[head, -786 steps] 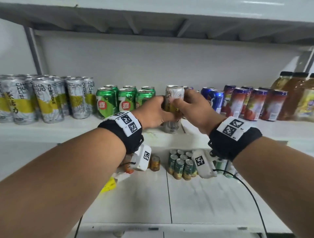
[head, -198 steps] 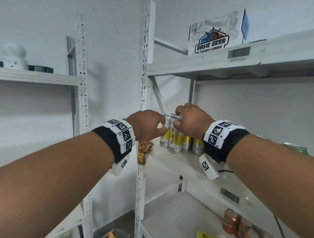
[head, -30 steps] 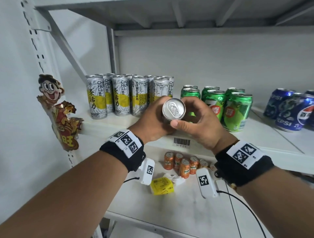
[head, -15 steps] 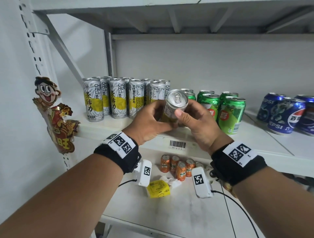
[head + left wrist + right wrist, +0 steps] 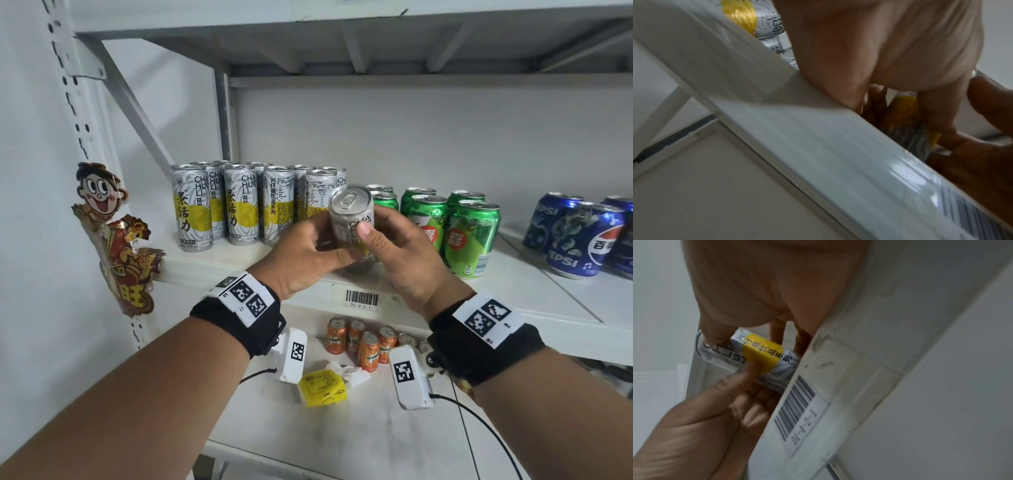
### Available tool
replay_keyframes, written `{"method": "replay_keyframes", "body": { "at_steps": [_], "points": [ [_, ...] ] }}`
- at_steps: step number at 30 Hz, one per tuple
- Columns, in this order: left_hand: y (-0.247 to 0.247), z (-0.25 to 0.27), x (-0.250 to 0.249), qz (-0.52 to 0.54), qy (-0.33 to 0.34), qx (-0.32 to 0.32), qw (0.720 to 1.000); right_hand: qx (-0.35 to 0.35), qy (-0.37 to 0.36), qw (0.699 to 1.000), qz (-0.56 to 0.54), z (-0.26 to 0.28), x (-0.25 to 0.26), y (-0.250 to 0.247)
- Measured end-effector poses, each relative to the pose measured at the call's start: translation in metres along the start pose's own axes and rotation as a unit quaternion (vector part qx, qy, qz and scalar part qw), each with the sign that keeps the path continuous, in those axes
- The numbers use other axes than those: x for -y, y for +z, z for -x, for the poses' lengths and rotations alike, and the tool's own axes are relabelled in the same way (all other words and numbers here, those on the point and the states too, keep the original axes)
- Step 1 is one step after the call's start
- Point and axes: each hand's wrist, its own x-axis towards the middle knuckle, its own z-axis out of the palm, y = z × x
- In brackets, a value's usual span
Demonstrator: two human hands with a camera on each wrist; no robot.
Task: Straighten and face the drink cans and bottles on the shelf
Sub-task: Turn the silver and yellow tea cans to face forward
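- Since half a second ago the can has tipped more toward the camera, so its lid shows rounder, and both hands have sunk a little toward the shelf edge.
- The left hand grips the can's left side, fingers curled behind it and thumb across the front low down.
- The right hand pinches the right side, thumb pressed on the printed face and fingers wrapped out of sight behind.
- The can hangs between the two hands just above the front of the shelf, in front of the gap between the silver cans and the green cans.
- Its long axis leans top-forward, base toward the shelf; the lettering faces the person but is partly hidden by the right thumb.
- In the right wrist view the can shows its yellow band, with the thumb of the left hand laid on it.
- In the left wrist view the can shows only as a strip between both hands, so finger contact there cannot be read.
- Judgement: the step in hand is turning the label forward; next the can needs tilting upright, base first, at the right end of the silver row.
- Both hands are equally near; the close green cans could be knocked.
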Motion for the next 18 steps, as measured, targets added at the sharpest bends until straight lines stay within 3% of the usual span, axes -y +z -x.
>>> {"method": "replay_keyframes", "body": {
  "at_steps": [5, 9, 13, 18],
  "points": [
    [0.0047, -0.0023, 0.0016, -0.075, 0.021, 0.006, 0.997, -0.003, -0.014, 0.998, 0.057, 0.0031, -0.0001, -0.0005],
    [0.0031, -0.0031, 0.0004, -0.052, 0.060, 0.008, 0.997, 0.002, -0.014, 0.997, 0.076, 0.0042, 0.0010, 0.0018],
    [0.0022, -0.0002, 0.0048, 0.007, 0.038, -0.022, 0.999, 0.001, -0.042, 0.995, 0.096, 0.0057, 0.0000, 0.0024],
    [-0.0001, 0.0024, 0.0046, 0.004, 0.026, -0.014, 1.000, -0.004, -0.043, 0.996, 0.081, 0.0060, 0.0009, 0.0038]
  ]
}}
